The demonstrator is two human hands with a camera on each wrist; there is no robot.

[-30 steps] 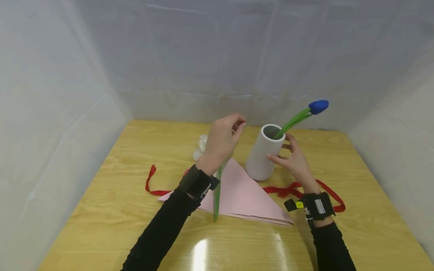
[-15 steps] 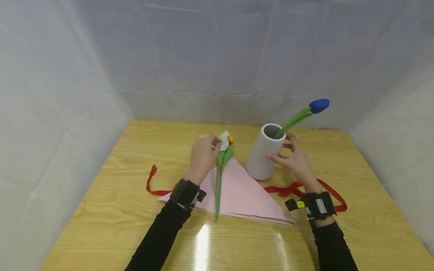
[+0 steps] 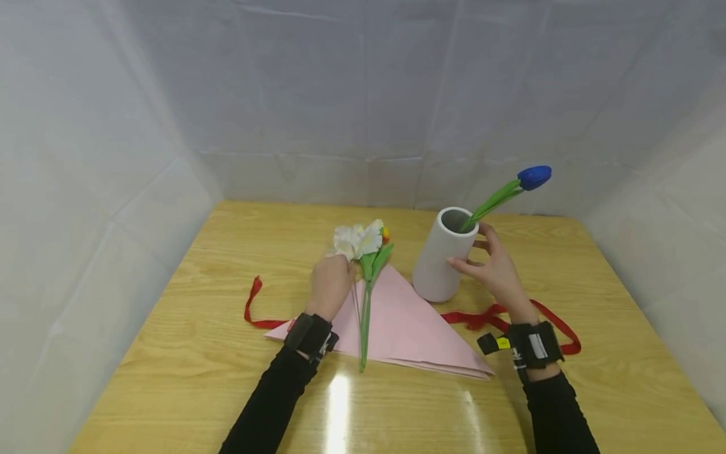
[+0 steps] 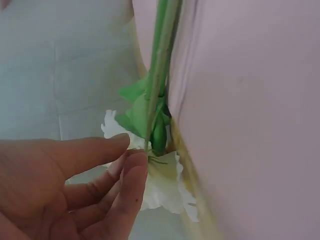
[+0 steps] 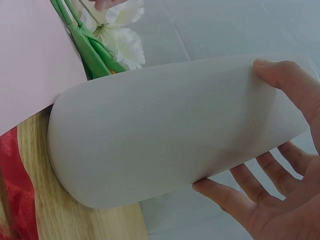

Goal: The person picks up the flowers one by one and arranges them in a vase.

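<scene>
Left hand (image 3: 331,285) pinches white flower (image 3: 357,240) stem, laying it on pink paper (image 3: 408,328) – right hand (image 3: 495,268) grip cups white vase (image 3: 442,255), steadying it on bench (image 3: 198,353).

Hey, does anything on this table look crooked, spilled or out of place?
Only the white vase: it tilts, steadied by the right hand, with the blue tulip leaning out. Nothing spilled or damaged.
</scene>
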